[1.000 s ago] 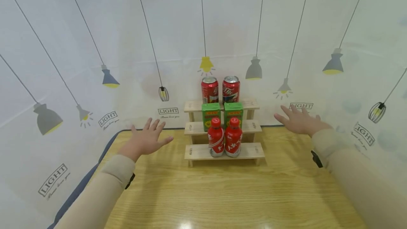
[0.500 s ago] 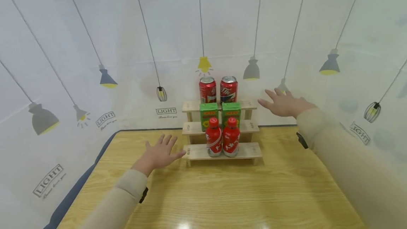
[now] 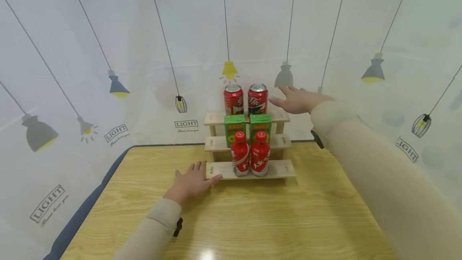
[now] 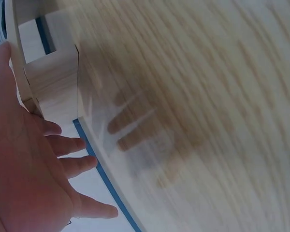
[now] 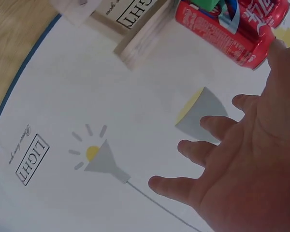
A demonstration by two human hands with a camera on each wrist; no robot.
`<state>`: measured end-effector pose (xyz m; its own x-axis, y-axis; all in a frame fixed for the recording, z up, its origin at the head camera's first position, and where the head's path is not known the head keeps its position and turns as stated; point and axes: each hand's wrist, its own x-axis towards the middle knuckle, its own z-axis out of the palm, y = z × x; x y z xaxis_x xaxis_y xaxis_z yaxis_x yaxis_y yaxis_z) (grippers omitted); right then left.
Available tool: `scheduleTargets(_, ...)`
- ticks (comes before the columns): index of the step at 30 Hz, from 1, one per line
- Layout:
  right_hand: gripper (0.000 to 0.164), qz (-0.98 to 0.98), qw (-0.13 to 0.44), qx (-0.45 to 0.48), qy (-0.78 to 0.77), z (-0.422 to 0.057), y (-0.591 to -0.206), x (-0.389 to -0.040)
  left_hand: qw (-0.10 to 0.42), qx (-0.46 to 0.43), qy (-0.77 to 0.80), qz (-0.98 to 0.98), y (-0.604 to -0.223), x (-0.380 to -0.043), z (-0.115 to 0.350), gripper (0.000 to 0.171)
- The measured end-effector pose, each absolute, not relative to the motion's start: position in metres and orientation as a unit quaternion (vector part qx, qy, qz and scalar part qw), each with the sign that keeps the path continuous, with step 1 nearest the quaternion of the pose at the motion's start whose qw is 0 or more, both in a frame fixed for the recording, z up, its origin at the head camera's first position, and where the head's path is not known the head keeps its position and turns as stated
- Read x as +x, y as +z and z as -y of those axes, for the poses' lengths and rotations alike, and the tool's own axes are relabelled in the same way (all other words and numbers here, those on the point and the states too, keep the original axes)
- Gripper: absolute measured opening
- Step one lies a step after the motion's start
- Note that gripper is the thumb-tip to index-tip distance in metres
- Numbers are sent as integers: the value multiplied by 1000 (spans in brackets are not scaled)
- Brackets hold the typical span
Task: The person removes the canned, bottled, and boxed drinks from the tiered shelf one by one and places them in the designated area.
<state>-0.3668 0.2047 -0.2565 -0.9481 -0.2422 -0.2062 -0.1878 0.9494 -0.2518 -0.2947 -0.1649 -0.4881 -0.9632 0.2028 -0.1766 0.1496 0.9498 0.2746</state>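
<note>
A three-step wooden rack [image 3: 216,143] stands at the back of the table. Two red cola cans [image 3: 258,98] occupy its top step, two green drink cartons [image 3: 235,125] the middle one, and two red bottles [image 3: 260,156] the lowest. My left hand [image 3: 193,181] is at the left end of the lowest step, fingers spread; whether it touches the wood I cannot tell. Beside the right-hand can my right hand [image 3: 299,100] reaches in with extended fingers. In the right wrist view its thumb is close to the can [image 5: 232,31]; contact is unclear. Neither hand holds anything.
The light wood table [image 3: 231,220] has a dark blue edge. Behind it hangs a white cloth [image 3: 187,19] printed with lamps and the word LIGHT, close to the rack's back.
My left hand has moved right and lower, up to the rack's lowest step. My right hand has come left and higher in view, to the top-step can. The drinks stay put.
</note>
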Motion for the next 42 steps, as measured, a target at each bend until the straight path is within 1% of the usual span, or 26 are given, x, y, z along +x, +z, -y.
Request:
scheduleTargets(8,94,-972,136,-121,-148,-179,-252,-383,84,81,139,-983,-489,-299,157,131)
scheduleTargets(14,96,-976,125,-108,-141,-161,-254,-392,80,80,138,-984,-489,-301,154,132)
scheduleTargets(20,100,-983,110,-93,-114,-145,-258,-402,86,76,152,-982,-488,-299,149,129)
scheduleTargets(25,96,-983,105,-103,-110,-135,-260,-405,97,72,194,-973,-487,-299,146,133)
scheduleTargets(27,92,-983,85,-108,-119,-134,-263,-405,97,72,219,-968,-489,-299,144,134)
scheduleTargets(32,85,-977,-2,-105,-185,-134,-280,-403,86,68,252,-961,-494,-299,142,134)
scheduleTargets(34,83,-973,-28,-96,-210,-133,-287,-402,82,67,256,-961,-496,-299,141,133)
scheduleTargets(38,81,-965,-54,-89,-239,-132,-293,-400,78,58,259,-961,-496,-297,139,132)
scheduleTargets(42,79,-964,-64,-84,-242,-132,-294,-401,69,54,257,-962,-493,-297,136,131)
